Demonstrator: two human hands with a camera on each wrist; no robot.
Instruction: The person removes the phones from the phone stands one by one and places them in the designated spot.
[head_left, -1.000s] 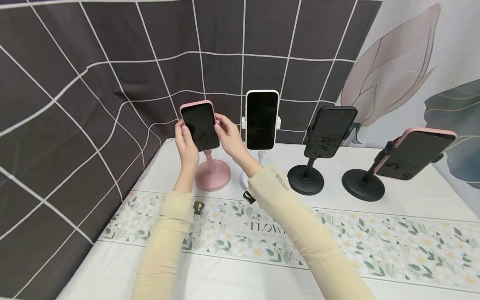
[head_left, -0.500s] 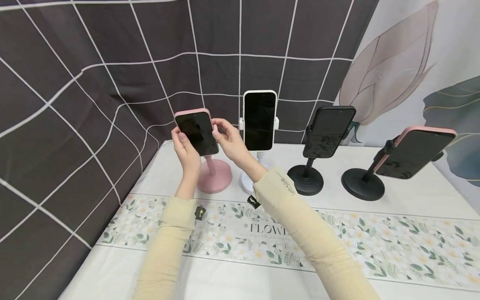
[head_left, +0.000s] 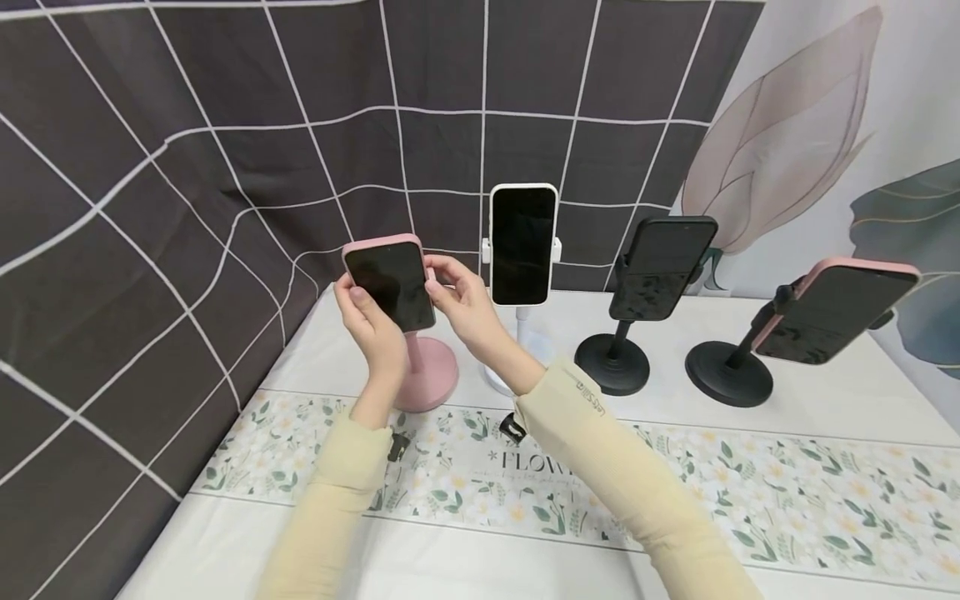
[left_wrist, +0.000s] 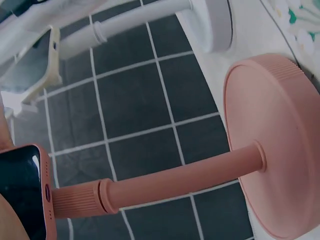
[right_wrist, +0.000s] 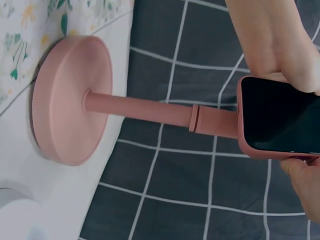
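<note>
A pink-cased phone [head_left: 390, 282] stands in a pink phone stand [head_left: 426, 377] at the left, its screen dark and tilted upward. My left hand [head_left: 372, 329] grips the phone's left side, thumb at the front edge and fingers behind. At the opposite side my right hand [head_left: 468, 312] pinches a small pink piece, seemingly the stand's clamp arm, between thumb and fingers. The grip behind the phone is hidden. In the left wrist view the stand's ribbed collar [left_wrist: 80, 199] meets the phone's lower end. The round base [right_wrist: 72, 100] rests on the white table.
Close on the right is a white stand with a white-cased phone [head_left: 522, 244]. Farther right, two black stands hold a black phone [head_left: 663, 267] and another pink-cased phone [head_left: 835, 310]. A floral runner [head_left: 480, 492] crosses the table; dark gridded cloth [head_left: 247, 150] hangs behind and left.
The pink-cased phone has come down and toward me, leaning farther back. Its pink stand has shifted slightly nearer. Both hands have moved down with it, keeping their holds.
</note>
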